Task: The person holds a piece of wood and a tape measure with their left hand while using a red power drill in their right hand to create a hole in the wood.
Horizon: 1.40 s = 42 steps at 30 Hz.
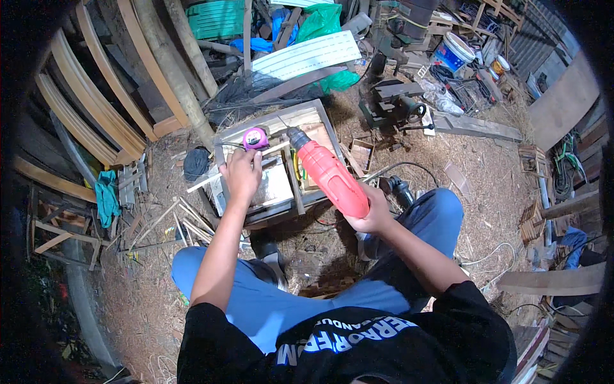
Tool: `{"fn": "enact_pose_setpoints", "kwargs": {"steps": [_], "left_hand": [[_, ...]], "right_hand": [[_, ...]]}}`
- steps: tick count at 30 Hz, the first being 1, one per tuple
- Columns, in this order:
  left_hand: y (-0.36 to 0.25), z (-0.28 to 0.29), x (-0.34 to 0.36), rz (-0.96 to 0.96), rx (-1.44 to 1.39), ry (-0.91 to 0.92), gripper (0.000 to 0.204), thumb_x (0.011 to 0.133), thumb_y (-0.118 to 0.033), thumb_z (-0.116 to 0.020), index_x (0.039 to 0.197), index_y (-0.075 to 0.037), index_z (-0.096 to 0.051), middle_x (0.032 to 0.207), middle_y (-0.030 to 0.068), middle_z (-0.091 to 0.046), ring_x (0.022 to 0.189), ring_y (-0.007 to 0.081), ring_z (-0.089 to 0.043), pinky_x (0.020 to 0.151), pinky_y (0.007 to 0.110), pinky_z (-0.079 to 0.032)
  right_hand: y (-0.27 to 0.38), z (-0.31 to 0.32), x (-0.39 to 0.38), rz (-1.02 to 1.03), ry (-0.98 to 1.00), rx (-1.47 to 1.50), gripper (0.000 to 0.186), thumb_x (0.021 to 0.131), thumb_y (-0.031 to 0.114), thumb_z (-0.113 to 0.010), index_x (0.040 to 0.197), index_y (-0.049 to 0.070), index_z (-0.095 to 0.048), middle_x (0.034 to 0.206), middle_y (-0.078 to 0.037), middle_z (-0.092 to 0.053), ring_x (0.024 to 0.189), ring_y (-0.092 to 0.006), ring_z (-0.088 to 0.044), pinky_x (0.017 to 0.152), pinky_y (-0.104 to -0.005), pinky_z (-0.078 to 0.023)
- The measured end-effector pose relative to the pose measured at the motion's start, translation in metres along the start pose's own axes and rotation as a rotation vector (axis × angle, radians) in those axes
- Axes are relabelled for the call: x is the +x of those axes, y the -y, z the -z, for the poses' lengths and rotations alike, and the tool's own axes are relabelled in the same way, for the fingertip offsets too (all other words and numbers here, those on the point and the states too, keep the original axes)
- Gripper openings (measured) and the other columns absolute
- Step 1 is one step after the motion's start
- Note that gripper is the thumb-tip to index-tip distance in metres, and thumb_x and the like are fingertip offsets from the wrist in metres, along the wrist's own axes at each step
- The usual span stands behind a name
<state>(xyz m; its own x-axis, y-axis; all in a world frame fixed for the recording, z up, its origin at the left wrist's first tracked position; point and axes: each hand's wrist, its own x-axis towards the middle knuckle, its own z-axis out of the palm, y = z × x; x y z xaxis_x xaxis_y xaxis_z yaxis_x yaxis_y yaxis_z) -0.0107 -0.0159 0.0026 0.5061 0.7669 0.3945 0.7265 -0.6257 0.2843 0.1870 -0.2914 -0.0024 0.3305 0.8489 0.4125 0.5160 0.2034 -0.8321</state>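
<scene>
My right hand (371, 214) is wrapped round the handle end of a red power drill (329, 176), which points up and left. A dark chuck (296, 134) carries a thin bit, its tip over the far part of a shallow wooden box (272, 217). My left hand (242, 173) is closed over a thin wooden strip (208, 182) lying slantwise across the box; the fingertips are partly hidden. Just beyond those fingers sits a pink tape measure (255, 137). A wooden divider (293, 182) crosses the box, and yellow-handled tools lie beside it.
A black cable (409, 164) runs off to the right of the drill. Beyond stands a dark green bench vise (409, 112). Wooden frames (96, 89) lean at the left, loose thin sticks (192, 221) lie near my left knee, and wood shavings cover the floor (473, 211).
</scene>
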Motion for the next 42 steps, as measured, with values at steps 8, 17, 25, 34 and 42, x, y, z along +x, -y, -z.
{"fn": "enact_pose_setpoints", "kwargs": {"steps": [8,17,25,34,42], "left_hand": [[0.005,-0.006,-0.001,0.033,-0.082,0.059,0.033,0.099,-0.043,-0.064,0.106,-0.013,-0.077,0.109,0.0112,-0.066,0.114,0.0318,-0.059,0.097,0.057,-0.035],[-0.004,0.0,-0.001,0.045,-0.022,-0.017,0.032,0.097,-0.041,-0.066,0.107,-0.014,-0.079,0.104,0.0094,-0.065,0.109,0.0298,-0.058,0.095,0.052,-0.035],[-0.001,-0.003,-0.001,0.09,-0.062,0.062,0.031,0.101,-0.038,-0.059,0.113,-0.015,-0.076,0.113,0.0118,-0.065,0.115,0.0326,-0.057,0.098,0.056,-0.034],[-0.001,0.002,0.003,0.084,-0.121,0.079,0.037,0.101,-0.042,-0.06,0.109,-0.01,-0.076,0.099,0.0152,-0.07,0.103,0.0356,-0.065,0.09,0.053,-0.043],[0.016,-0.017,0.007,0.085,-0.38,0.133,0.022,0.103,-0.016,-0.057,0.114,-0.001,-0.069,0.103,0.0242,-0.07,0.101,0.0438,-0.067,0.087,0.048,-0.052]], "right_hand": [[-0.011,-0.001,-0.009,-0.069,-0.023,0.021,0.06,0.073,0.009,-0.08,0.13,0.002,-0.065,0.108,-0.015,-0.075,0.098,-0.024,-0.075,0.091,-0.0355,-0.056],[-0.006,-0.004,-0.008,-0.08,-0.063,0.076,0.036,0.083,0.004,-0.077,0.117,0.001,-0.067,0.099,-0.008,-0.074,0.088,-0.0168,-0.071,0.082,-0.031,-0.054],[-0.013,-0.009,-0.011,-0.115,-0.068,0.14,0.035,0.084,0.002,-0.075,0.118,0.001,-0.067,0.103,-0.005,-0.073,0.092,-0.0128,-0.068,0.086,-0.03,-0.053],[-0.022,-0.01,-0.015,-0.203,-0.02,0.164,0.049,0.078,0.006,-0.077,0.126,0.003,-0.066,0.11,-0.011,-0.074,0.1,-0.0196,-0.072,0.091,-0.0342,-0.055],[-0.003,-0.008,-0.011,-0.17,0.013,0.048,0.038,0.079,0.014,-0.076,0.115,0.004,-0.07,0.096,-0.016,-0.075,0.09,-0.0302,-0.074,0.084,-0.038,-0.057]]}}
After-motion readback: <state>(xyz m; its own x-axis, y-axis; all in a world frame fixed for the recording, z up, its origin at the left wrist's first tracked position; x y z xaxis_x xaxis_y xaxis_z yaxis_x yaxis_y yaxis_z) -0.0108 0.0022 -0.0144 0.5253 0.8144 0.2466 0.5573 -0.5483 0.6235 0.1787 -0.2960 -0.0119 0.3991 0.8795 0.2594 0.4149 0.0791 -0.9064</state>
